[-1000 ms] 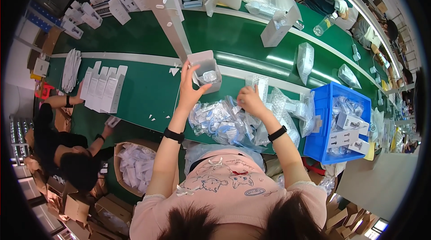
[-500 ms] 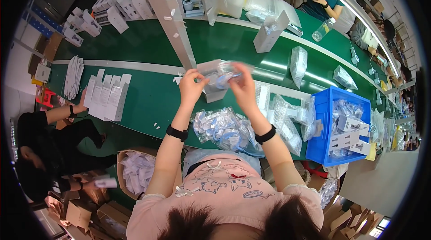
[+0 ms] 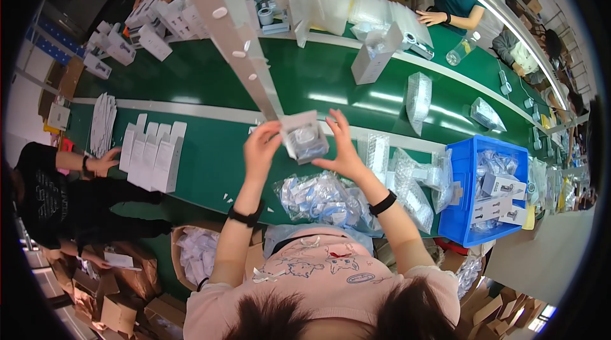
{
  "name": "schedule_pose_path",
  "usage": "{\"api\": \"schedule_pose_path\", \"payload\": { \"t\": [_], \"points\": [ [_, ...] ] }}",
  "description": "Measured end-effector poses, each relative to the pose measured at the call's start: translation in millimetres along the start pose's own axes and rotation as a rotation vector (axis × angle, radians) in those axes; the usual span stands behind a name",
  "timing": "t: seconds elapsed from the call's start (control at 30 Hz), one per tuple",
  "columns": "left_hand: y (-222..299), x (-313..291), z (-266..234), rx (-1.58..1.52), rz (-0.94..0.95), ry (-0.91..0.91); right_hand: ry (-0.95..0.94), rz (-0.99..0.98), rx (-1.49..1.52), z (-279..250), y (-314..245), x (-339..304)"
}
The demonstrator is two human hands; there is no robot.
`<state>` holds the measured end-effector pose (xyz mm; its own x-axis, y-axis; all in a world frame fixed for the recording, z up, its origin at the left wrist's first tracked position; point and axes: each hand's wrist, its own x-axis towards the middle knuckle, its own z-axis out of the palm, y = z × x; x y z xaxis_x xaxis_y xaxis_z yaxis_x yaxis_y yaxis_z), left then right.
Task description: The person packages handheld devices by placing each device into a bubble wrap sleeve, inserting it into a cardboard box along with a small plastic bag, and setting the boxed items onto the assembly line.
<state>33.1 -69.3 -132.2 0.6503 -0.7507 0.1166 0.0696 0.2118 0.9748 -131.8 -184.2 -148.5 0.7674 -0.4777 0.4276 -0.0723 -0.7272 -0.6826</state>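
A small white carton (image 3: 298, 121) is held over the green table, its top flap raised. Inside its opening sits a clear plastic bag (image 3: 308, 137) with something pale in it; the contents are too small to make out. My left hand (image 3: 261, 149) pinches the carton's left side. On the other side, my right hand (image 3: 345, 154) has its thumb and fingers spread, close to the carton's right edge and holding nothing. Nearer to me lies a pile of clear bags (image 3: 328, 198) with white and blue parts.
Bubble-wrap pouches (image 3: 410, 181) lie right of the pile, beside a blue crate (image 3: 458, 225) of bags and small boxes. Standing white cartons (image 3: 149, 162) are at left, near a co-worker's hand (image 3: 105, 162). A grey post (image 3: 245, 53) rises beyond my hands.
My right hand has let go of the plastic bag, which now sits in the carton, and its fingers have spread. The co-worker at far right has lowered a hand to the table.
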Motion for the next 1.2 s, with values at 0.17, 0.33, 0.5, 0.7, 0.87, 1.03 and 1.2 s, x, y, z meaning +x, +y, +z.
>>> {"api": "schedule_pose_path", "payload": {
  "t": [0.17, 0.33, 0.5, 0.7, 0.87, 1.03, 1.2],
  "points": [
    [-21.9, 13.0, -153.7, 1.323, 0.419, 0.522, -0.097, 0.249, 0.449, 19.0, 34.1, -5.9],
    [-29.7, 12.3, -285.9, 1.903, -0.204, 0.431, 0.202, 0.719, 0.648, -56.1, 42.6, -6.7],
    [-60.8, 4.6, -317.8, 1.973, -0.358, 0.318, 0.953, 0.55, 0.49, -173.2, 118.5, -7.7],
    [-36.2, -30.7, -174.3, 1.644, -0.462, 0.316, 1.19, 0.44, 0.07, -237.8, 254.4, -26.5],
    [-11.5, -67.4, -70.5, 1.613, -0.628, -0.032, 0.954, 0.727, -0.458, -226.9, 299.4, -55.4],
    [-9.7, -55.3, -79.2, 1.259, -0.707, -0.21, 0.142, 1.195, -0.581, -225.6, 251.9, -67.3],
    [-100.3, -83.0, -158.9, 0.955, -0.43, -0.041, -0.156, 1.058, -0.534, -171.9, 216.9, -2.6]
  ]
}}
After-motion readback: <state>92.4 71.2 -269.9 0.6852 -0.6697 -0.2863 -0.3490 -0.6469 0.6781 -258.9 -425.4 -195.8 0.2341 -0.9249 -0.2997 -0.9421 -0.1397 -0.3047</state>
